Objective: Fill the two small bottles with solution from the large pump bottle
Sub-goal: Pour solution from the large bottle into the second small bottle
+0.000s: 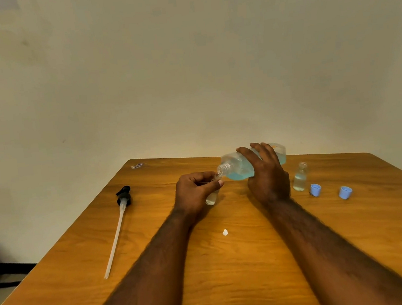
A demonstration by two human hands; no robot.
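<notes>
My right hand grips the large clear bottle, tipped on its side with blue solution pooled low and its open threaded neck pointing left. That neck meets the mouth of a small clear bottle, which my left hand holds upright on the table. The second small bottle stands uncapped to the right of my right hand, with clear liquid in its lower part.
The black pump head with its long white tube lies at the left of the wooden table. Two blue caps sit at the right. A small white scrap lies between my forearms.
</notes>
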